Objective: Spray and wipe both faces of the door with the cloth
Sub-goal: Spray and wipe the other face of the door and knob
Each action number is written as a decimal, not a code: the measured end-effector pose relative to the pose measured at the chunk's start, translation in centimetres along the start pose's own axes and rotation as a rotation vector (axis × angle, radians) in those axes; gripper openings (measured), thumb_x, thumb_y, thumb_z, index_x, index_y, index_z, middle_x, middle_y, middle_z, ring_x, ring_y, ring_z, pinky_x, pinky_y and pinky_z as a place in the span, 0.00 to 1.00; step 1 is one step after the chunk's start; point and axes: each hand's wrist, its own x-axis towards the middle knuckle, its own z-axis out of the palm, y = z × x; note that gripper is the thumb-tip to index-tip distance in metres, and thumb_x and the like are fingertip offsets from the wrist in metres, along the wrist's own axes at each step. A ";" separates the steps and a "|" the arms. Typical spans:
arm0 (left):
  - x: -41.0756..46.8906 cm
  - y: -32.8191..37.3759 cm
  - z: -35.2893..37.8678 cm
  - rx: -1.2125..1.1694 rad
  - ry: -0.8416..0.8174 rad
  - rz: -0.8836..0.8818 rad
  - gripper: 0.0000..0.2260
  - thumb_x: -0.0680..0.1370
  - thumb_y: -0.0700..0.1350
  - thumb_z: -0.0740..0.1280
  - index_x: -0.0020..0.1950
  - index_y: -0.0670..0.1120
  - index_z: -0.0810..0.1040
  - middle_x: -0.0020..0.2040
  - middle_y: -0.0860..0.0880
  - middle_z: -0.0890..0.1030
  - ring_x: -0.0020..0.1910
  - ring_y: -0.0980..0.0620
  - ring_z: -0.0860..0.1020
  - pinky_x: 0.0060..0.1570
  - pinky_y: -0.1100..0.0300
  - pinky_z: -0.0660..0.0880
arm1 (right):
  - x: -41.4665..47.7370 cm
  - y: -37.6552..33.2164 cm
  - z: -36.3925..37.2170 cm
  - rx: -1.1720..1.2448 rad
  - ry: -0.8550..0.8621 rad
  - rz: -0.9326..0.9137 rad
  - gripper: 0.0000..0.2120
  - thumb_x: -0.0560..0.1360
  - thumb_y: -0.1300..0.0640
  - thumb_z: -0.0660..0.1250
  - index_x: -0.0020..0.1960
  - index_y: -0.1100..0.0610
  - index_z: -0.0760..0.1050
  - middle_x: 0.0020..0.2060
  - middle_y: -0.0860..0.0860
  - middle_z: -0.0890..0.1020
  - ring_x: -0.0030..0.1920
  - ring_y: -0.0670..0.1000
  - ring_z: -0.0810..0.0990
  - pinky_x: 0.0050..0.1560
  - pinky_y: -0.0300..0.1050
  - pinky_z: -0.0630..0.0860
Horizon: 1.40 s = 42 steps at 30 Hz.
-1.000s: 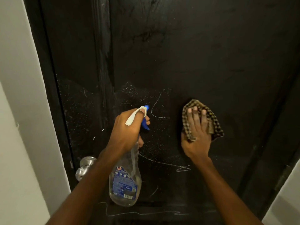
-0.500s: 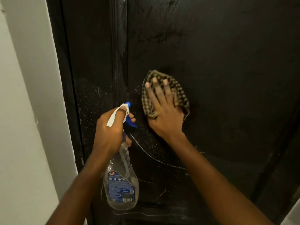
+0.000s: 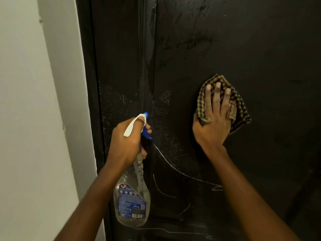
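Observation:
A black door (image 3: 225, 49) fills most of the view, speckled with spray droplets and streaked with white run lines low down. My left hand (image 3: 126, 141) grips the neck of a clear spray bottle (image 3: 132, 202) with a blue label and a white and blue trigger head, its nozzle close to the door. My right hand (image 3: 215, 120) presses a brown checked cloth (image 3: 238, 105) flat against the door panel with straight fingers, the thumb hooked round the cloth's lower left edge.
A white wall (image 3: 34, 119) runs down the left side, beside the dark door frame (image 3: 90, 84). A raised vertical moulding (image 3: 147, 58) on the door stands just above the bottle's nozzle.
My right hand slid the cloth from the middle-left of the panel back to the right and a little lower. The left hand and bottle stayed about where they were.

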 end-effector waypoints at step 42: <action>2.3 -2.4 -9.3 -0.165 0.003 -0.058 0.13 0.84 0.44 0.58 0.42 0.48 0.77 0.40 0.48 0.81 0.33 0.62 0.81 0.33 0.69 0.76 | 0.1 -11.6 2.9 0.049 -0.080 -0.209 0.38 0.75 0.45 0.62 0.82 0.50 0.54 0.81 0.47 0.52 0.81 0.54 0.46 0.75 0.57 0.54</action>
